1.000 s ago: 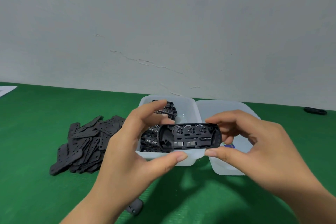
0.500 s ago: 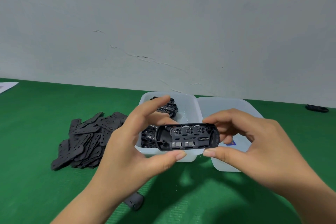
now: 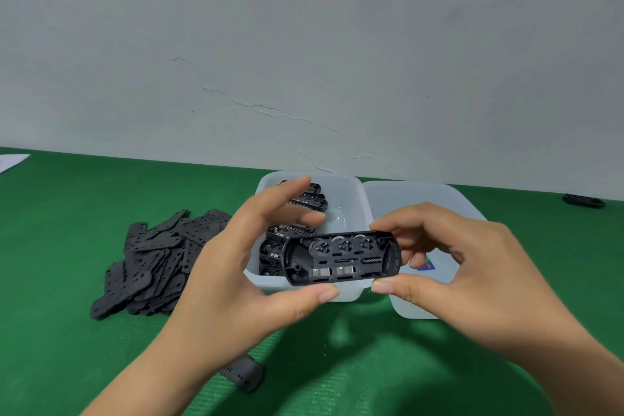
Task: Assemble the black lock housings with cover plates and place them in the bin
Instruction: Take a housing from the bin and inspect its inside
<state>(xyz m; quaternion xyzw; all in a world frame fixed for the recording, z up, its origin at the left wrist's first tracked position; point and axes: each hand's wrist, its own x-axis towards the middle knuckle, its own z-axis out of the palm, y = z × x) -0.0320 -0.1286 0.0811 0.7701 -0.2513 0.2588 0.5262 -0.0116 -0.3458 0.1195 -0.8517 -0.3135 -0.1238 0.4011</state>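
Open lock housing held up in both my hands, no cover on it yet.

My left hand (image 3: pixel 243 267) pinches the lock housing (image 3: pixel 341 258) by its left end, thumb below, fingers behind; my right hand (image 3: pixel 466 267) pinches the right end. It hangs above the near rim of the left bin (image 3: pixel 347 199). I'd keep it level so the spring stays seated, then free one hand for a cover plate from the pile (image 3: pixel 152 263) at the table's left side.

Two hands (image 3: pixel 236 267), two bins (image 3: pixel 347 199), one held housing (image 3: pixel 341 258), perhaps twenty plates (image 3: pixel 152 260).
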